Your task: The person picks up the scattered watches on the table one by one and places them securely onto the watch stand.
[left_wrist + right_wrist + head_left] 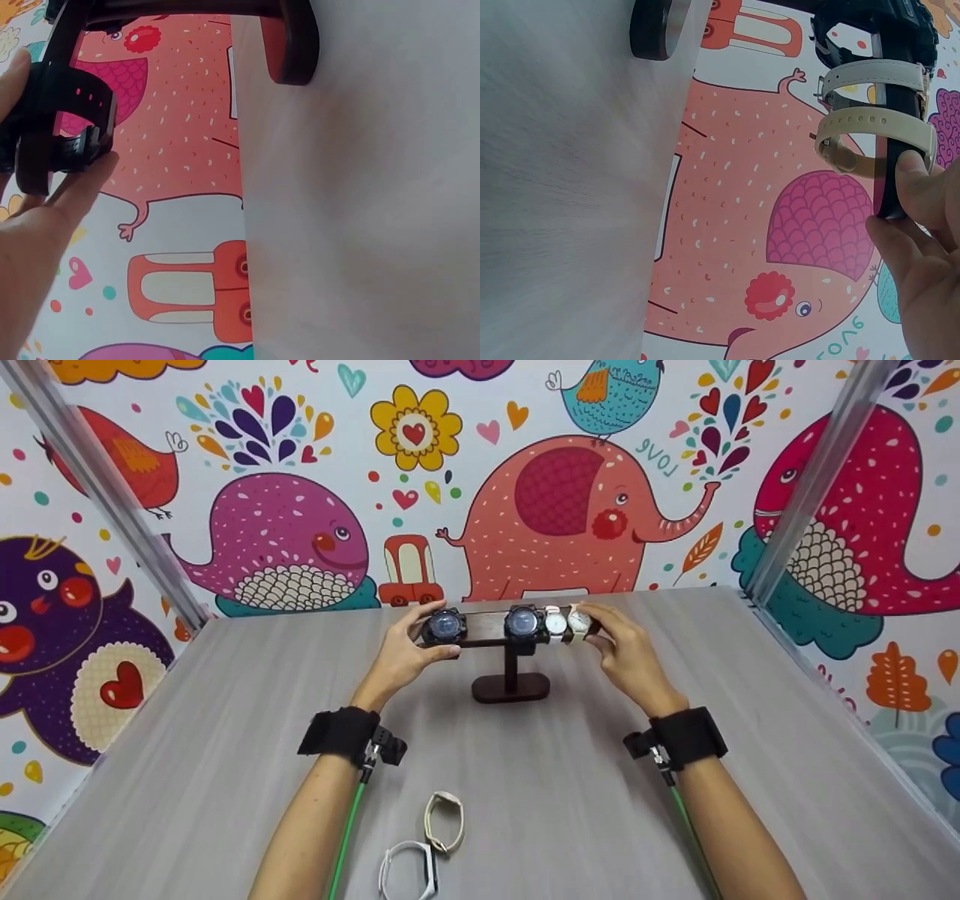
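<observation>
A dark stand (511,687) sits on the grey table (225,780), near the far edge by the picture wall (555,510). Its flat bar holds four watches in a row.

The left hand (401,656) is at the left end of the bar. Its fingers curl round the black watch (444,626) there and hold it. From the left wrist view, a finger (82,187) presses under the black strap (64,124).

The right hand (626,649) is at the right end of the bar. It pinches the bar's tip just beside the cream watch (579,621). From the right wrist view, the thumb (919,187) sits on the end of the bar, touching the cream strap (877,124). A white watch (556,623) sits next to it, then a second black watch (523,622) over the post.

Between the two black watches the bar is bare.

There is open table on both sides of the stand and in front of it. Near the front edge, between the arms, lie a cream band (445,821) and a white band (409,870), close together.
</observation>
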Demonstrator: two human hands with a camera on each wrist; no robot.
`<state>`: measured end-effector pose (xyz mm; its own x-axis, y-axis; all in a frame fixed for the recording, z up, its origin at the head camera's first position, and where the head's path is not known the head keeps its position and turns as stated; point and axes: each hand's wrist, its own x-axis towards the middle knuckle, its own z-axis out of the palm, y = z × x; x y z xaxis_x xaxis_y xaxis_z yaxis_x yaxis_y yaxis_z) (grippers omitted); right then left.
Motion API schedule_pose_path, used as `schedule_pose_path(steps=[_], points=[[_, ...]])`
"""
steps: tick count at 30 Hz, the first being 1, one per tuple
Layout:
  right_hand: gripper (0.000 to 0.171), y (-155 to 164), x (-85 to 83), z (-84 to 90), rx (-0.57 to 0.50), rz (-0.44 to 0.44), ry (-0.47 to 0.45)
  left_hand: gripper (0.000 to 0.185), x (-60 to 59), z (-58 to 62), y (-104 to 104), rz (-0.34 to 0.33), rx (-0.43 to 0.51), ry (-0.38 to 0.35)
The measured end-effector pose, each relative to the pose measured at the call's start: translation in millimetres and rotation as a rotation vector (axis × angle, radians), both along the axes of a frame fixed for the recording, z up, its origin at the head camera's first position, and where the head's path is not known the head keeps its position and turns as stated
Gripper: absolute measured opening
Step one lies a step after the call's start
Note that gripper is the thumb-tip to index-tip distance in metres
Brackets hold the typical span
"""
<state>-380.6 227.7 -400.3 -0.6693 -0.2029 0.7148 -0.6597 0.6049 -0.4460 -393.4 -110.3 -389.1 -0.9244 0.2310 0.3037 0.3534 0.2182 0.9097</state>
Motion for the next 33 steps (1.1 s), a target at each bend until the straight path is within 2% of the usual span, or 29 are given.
schedule_pose_path(steps=[11, 16, 24, 33], points=[[0.047, -2.1, -0.4, 2.3, 0.013, -0.002, -0.003, 0.069, -0.6, 4.8, 9.4, 0.013, -0.089, 0.061], [0.047, -2.4, -0.5, 1.7, 0.015, -0.005, -0.008, 0.069, -0.9, 10.0, 16.3, 0.037, -0.206, 0.091], [0.047, -0.8, 0.8, 2.6, 0.007, -0.016, -0.022, 0.069, 0.3, 20.6, 33.0, 0.116, -0.470, 0.264], [0.048, -1.0, 0.5, 1.5, 0.012, -0.016, -0.032, 0.070, 0.5, 21.0, 42.4, 0.124, -0.516, 0.288]])
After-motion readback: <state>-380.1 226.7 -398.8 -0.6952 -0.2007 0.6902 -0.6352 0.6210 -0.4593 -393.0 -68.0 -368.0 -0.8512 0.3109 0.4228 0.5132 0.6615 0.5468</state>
